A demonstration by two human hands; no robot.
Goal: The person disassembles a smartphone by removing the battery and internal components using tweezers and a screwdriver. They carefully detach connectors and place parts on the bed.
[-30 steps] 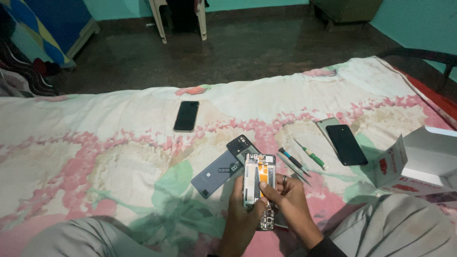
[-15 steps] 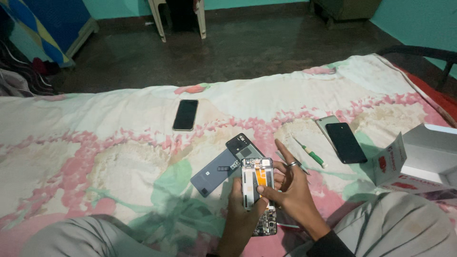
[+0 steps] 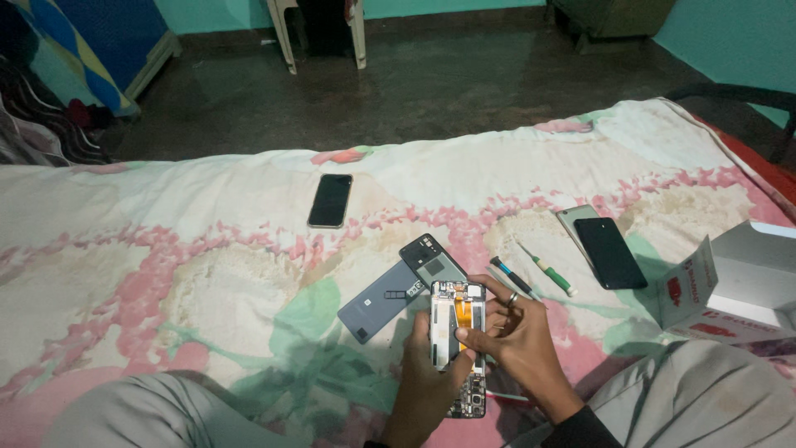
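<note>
Half a second ago the right hand had its forefinger stretched out toward the screwdrivers; now that finger has curled back, and the fingers pinch the right edge of the opened phone. That suggests the reach outward is over and work is back on the phone's insides. The left hand has not shifted: it is closed around the phone's left edge from below.

The phone sits just in front of the grey back cover lying on the bed, held above the person's lap. Its long axis runs away from the person, top end pointing toward the cover and the dark inner frame, open side up with an orange strip showing. Whether a tool sits in the right hand is probably too small to tell. The 2 screwdrivers lie right of the cover.
</note>
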